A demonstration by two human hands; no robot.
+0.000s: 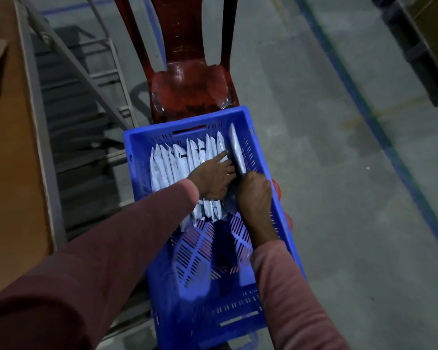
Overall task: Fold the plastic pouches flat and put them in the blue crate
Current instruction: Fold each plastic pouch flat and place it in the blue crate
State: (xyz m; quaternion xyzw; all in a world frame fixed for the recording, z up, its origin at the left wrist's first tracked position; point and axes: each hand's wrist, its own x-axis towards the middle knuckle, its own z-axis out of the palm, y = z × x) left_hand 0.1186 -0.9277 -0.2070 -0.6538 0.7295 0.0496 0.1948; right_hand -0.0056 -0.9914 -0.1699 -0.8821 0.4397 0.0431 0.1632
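A blue slotted crate point(137, 157) sits in front of me, its far half filled with a row of several folded white plastic pouches point(167, 162) standing on edge. My left hand point(210, 178) lies on the row with fingers stretched out, pressing the pouches to the left. My right hand point(254, 195) grips the near end of one more folded pouch point(237, 150), which stands on edge between the row and the crate's right wall. The near half of the crate floor is bare.
A dark red plastic chair point(187, 89) stands just behind the crate. A metal frame or ladder point(106, 79) and a brown board point(13, 157) run along the left. Grey concrete floor with a blue line point(379, 127) stretches to the right.
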